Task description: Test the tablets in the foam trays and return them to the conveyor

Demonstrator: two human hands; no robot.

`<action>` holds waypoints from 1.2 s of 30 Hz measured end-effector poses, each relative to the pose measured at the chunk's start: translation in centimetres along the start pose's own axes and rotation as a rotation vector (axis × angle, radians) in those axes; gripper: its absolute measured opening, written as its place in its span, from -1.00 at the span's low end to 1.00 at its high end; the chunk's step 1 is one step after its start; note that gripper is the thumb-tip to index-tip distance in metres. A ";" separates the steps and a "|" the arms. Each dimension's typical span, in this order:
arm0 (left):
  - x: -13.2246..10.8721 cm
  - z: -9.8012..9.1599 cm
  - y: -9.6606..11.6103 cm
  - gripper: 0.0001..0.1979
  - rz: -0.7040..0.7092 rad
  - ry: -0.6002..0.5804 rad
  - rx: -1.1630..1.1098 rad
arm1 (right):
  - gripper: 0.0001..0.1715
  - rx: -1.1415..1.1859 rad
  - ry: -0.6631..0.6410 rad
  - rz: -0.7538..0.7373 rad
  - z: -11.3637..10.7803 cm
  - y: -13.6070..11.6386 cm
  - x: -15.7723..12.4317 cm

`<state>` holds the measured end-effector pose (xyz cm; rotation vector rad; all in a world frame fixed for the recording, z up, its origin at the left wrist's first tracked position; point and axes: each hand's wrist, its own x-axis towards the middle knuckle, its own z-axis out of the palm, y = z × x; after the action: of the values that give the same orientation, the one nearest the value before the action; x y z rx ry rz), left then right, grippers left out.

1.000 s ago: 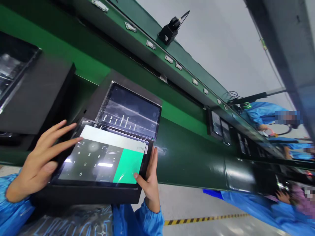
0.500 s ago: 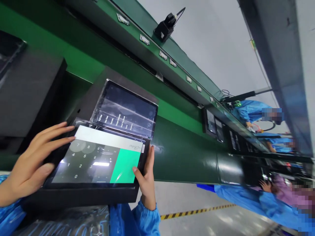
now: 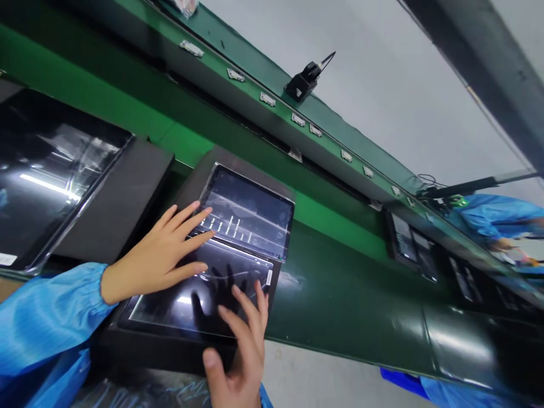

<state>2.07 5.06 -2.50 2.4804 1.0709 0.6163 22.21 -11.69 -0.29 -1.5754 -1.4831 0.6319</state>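
Note:
Two tablets lie side by side on a dark foam block (image 3: 140, 343). The nearer tablet (image 3: 170, 314) has a dark screen that reflects my fingers. On the farther tablet (image 3: 255, 209), a list of white text lines shows on a black screen under clear film. My left hand (image 3: 157, 255) has its fingers spread, the tips over the text at the farther tablet's left edge; I cannot tell whether they press it. Over the right part of the nearer tablet is my right hand (image 3: 244, 340), fingers apart and holding nothing.
At the left, a large dark tablet (image 3: 51, 170) in film rests on another dark block (image 3: 123, 198). A green work surface (image 3: 340, 294) runs off to the right. A black device with a cable (image 3: 304, 82) stands on the shelf. Another person's blue sleeve (image 3: 488, 218) shows at far right.
The nearer tablet's calculator display has gone dark. My left hand has moved right onto the farther tablet; my right hand has left the nearer tablet's edge and spread above its screen. The view has shifted left.

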 end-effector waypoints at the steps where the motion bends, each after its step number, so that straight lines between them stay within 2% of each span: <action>1: -0.2 -0.2 0.2 -0.41 -0.013 0.022 -0.025 | -0.45 -0.006 -0.050 -0.004 0.1 -0.2 0.0; 6: -1.2 -1.4 0.9 -0.43 -0.093 0.152 -0.217 | -0.23 -0.010 -0.340 -0.025 0.6 -0.9 0.4; 9: -1.9 -1.8 1.2 -0.46 -0.121 0.171 -0.277 | -0.20 -0.125 -0.461 -0.185 1.3 -1.0 0.9; 14: -2.9 -2.2 1.4 -0.48 -0.152 0.166 -0.289 | -0.24 -0.447 -0.579 -0.432 2.1 -0.9 1.5; 16: -3.0 -2.4 1.4 -0.51 -0.163 0.160 -0.274 | -0.30 -0.471 -0.516 -0.493 2.2 -1.0 1.5; 18: -3.0 -2.4 1.4 -0.53 -0.175 0.139 -0.250 | -0.46 -0.426 -0.375 -0.515 2.0 -1.3 1.4; 20: -2.8 -2.2 1.3 -0.54 -0.173 0.103 -0.211 | -0.61 -0.374 -0.249 -0.478 1.9 -1.8 1.5; 22: -2.6 -1.8 1.2 -0.52 -0.158 0.069 -0.157 | -0.66 -0.339 -0.177 -0.422 1.9 -2.4 1.6; 25: -1.8 -1.1 1.2 -0.50 -0.142 0.049 -0.075 | -0.68 -0.301 -0.137 -0.377 2.1 -3.1 1.5; 29: -1.0 -1.2 1.4 -0.48 -0.161 0.033 -0.044 | -0.87 -0.288 -0.199 -0.327 2.1 -2.5 0.9; 30: -1.0 -1.4 1.5 -0.47 -0.168 0.032 -0.072 | -0.86 -0.287 -0.208 -0.308 1.9 -2.1 0.8; 32: -1.6 -1.9 1.7 -0.46 -0.206 0.049 -0.171 | -0.72 -0.287 -0.150 -0.218 0.9 -0.7 1.0; 34: -3.0 -2.1 2.0 -0.44 -0.285 0.099 -0.276 | -0.54 -0.272 0.027 -0.019 -0.6 1.4 1.6; 36: -5.4 -1.7 2.4 -0.40 -0.373 0.123 -0.333 | -0.34 -0.207 0.225 0.268 -2.2 3.6 2.4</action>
<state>-0.72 -0.26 -1.27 1.9188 1.3136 0.7636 26.40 -9.63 -1.77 -1.9581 -1.2110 0.4419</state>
